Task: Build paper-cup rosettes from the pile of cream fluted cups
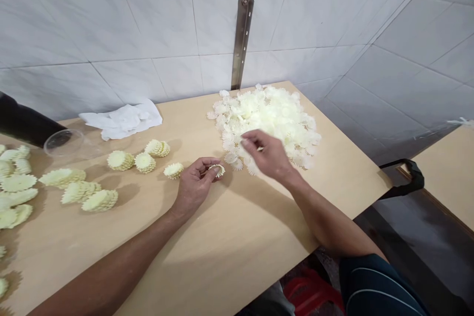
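Note:
My left hand [196, 182] pinches a small ring-like stack of pale yellow scalloped discs [218, 171] between thumb and fingers, just above the table. Over the near edge of a wide heap of thin, whitish flower-shaped pieces [266, 108] is my right hand [267, 152], its thumb and fingers drawn together. Whether anything is between those fingertips I cannot make out. Close to my left hand lies a short scalloped stack [173, 171]. Behind it are a few similar stacks [145, 162], with longer tilted ones [99, 201] farther left.
More scalloped stacks [18, 182] crowd the table's left edge. Crumpled white paper or plastic [124, 119] lies by the tiled wall, near a clear round lid [63, 142] and a black cylinder [27, 121]. A metal upright [242, 42] is fixed behind the table [177, 261].

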`<state>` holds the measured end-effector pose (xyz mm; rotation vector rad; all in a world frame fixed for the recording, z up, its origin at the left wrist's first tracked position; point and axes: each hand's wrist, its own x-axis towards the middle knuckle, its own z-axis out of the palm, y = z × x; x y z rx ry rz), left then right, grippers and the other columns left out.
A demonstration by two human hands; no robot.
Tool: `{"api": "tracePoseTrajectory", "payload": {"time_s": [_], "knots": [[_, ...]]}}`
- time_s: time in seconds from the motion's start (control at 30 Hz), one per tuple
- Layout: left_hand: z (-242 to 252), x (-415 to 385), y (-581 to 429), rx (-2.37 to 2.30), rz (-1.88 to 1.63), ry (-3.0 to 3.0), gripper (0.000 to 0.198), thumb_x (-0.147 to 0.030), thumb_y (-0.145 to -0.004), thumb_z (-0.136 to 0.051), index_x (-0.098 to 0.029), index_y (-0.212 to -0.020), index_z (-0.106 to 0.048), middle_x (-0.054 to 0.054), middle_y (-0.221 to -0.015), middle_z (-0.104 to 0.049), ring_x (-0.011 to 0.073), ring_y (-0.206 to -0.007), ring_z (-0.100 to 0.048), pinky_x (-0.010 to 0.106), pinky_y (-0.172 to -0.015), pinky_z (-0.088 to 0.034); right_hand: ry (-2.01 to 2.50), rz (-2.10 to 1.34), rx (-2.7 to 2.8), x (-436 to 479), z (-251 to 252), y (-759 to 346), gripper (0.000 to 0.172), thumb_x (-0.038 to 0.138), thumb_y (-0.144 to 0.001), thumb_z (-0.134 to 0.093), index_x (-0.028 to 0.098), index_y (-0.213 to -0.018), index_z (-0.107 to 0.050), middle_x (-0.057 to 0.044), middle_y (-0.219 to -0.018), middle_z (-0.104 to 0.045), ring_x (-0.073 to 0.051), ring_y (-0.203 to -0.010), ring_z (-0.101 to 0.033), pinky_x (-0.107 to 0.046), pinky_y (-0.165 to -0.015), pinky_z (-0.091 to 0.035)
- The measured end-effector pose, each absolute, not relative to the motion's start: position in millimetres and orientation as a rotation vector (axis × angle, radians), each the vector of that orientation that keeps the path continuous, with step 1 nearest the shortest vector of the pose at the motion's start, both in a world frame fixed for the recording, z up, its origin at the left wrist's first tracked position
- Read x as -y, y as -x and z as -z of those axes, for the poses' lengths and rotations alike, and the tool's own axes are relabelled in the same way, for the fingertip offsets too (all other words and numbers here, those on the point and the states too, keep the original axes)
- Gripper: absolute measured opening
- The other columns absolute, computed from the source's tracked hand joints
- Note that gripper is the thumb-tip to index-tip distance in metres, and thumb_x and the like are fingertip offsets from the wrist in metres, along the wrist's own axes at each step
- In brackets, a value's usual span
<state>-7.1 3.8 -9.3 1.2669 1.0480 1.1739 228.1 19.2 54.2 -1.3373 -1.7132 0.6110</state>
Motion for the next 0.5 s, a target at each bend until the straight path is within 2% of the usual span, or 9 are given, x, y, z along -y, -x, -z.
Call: {"api": "tracePoseTrajectory", "payload": {"time_s": [0.07,0.17,0.27,0.33,0.5], "knots": [[10,-4,9,-1.09,-1.196,-1.305,0.035,-0.047,-0.088,-0.083,-0.017,-0.106,-0.077,0.006,-0.093,-0.078,0.0141,-0.068,-0.069,0.029,-0.066,-0.064,1.297,-0.85,1.844,-10,-44,-207,0.039,0.051,-0.102,-0.065,0.019,-0.124,-0.07,-0.008,-0.102,-0.079,-0.019,-0.084,-0.072,-0.033,-0.074,-0.057],[13,-5,10,-1.089,-1.223,-1.346,0.034,-0.048,-0.089,-0.082,-0.017,-0.102,-0.079,0.006,-0.092,-0.077,0.0141,-0.064,-0.068,0.029,-0.06,-0.062,1.298,-1.066,1.867,-1,-34,-192,0.044,0.054,-0.1,-0.069,0.018,-0.125,-0.069,-0.009,-0.104,-0.078,-0.019,-0.085,-0.071,-0.031,-0.072,-0.056],[14,-5,10,-1.087,-1.258,-1.465,0.027,-0.044,-0.092,-0.079,-0.019,-0.1,-0.083,0.008,-0.1,-0.076,0.0189,-0.081,-0.074,0.031,-0.071,-0.065,1.29,-1.175,1.829,0,-28,-189,0.039,0.054,-0.098,-0.07,0.019,-0.116,-0.072,-0.006,-0.097,-0.077,-0.017,-0.076,-0.069,-0.027,-0.062,-0.053],[13,-4,9,-1.089,-1.25,-1.525,0.025,-0.042,-0.097,-0.074,-0.021,-0.106,-0.084,0.009,-0.106,-0.077,0.0209,-0.091,-0.076,0.032,-0.079,-0.066,1.306,-1.187,1.795,-2,-24,-189,0.033,0.05,-0.097,-0.072,0.019,-0.108,-0.073,-0.004,-0.09,-0.076,-0.015,-0.07,-0.067,-0.025,-0.056,-0.051],[12,1,5,-1.044,-1.17,-1.404,0.036,-0.043,-0.098,-0.071,-0.018,-0.123,-0.079,0.011,-0.118,-0.077,0.021,-0.087,-0.079,0.035,-0.083,-0.068,1.383,-1.145,1.77,-5,-21,-189,0.022,0.042,-0.096,-0.07,0.02,-0.098,-0.074,-0.002,-0.082,-0.076,-0.014,-0.061,-0.063,-0.025,-0.051,-0.046]]}}
